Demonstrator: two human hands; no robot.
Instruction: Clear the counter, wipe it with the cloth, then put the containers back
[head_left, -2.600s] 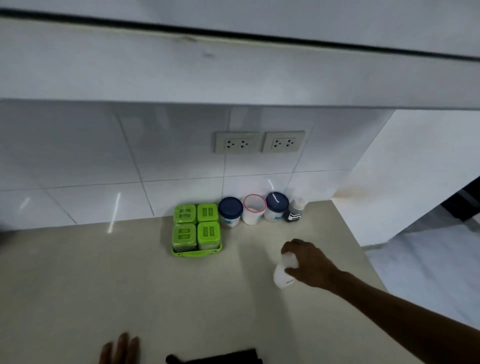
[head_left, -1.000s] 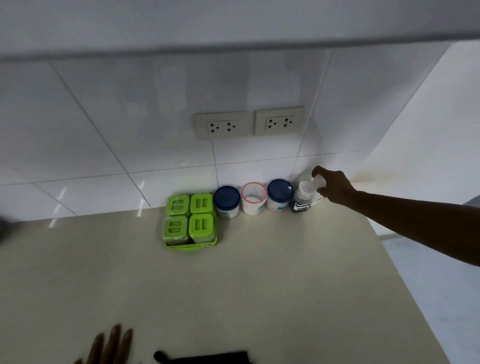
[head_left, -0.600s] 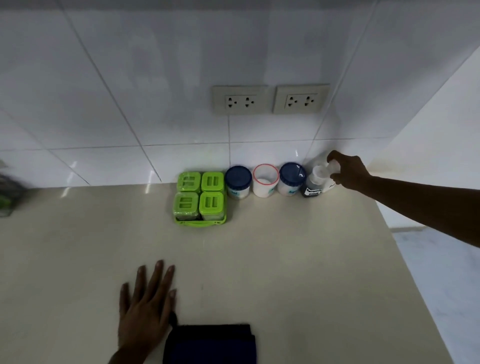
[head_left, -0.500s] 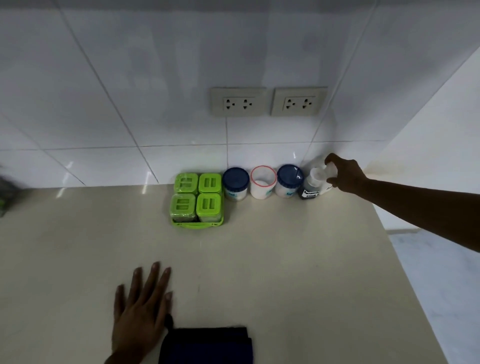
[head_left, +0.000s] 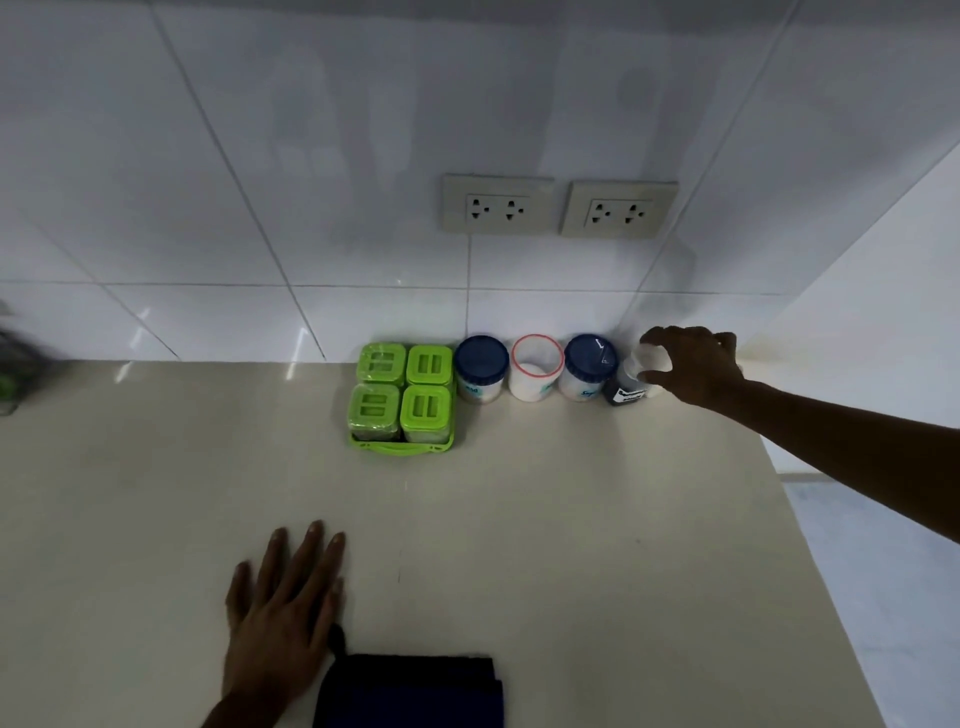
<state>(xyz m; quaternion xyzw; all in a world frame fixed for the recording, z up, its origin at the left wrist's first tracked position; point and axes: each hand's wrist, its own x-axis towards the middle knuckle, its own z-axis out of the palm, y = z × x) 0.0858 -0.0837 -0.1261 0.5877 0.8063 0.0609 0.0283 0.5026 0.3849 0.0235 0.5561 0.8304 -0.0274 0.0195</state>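
Observation:
A green tray (head_left: 400, 448) with four green-lidded boxes stands at the back wall. To its right stand a blue-lidded jar (head_left: 480, 369), a lidless red-rimmed white jar (head_left: 536, 369), a second blue-lidded jar (head_left: 589, 368) and a small dark bottle (head_left: 626, 392). My right hand (head_left: 696, 369) reaches to the back right corner and grips a small white bottle (head_left: 648, 362) that stands right beside the dark bottle. My left hand (head_left: 283, 618) lies flat on the beige counter (head_left: 545, 519), fingers spread, next to a folded dark blue cloth (head_left: 410, 691) at the near edge.
Two wall sockets (head_left: 558, 207) sit above the jars. A blurred dark object (head_left: 13, 374) is at the far left of the counter. The counter ends on the right at a white wall and a drop to the floor (head_left: 883, 597).
My right hand carried the white bottle from mid-counter to the back right corner beside the dark bottle. My left hand and the cloth came further into view as my head tilted down.

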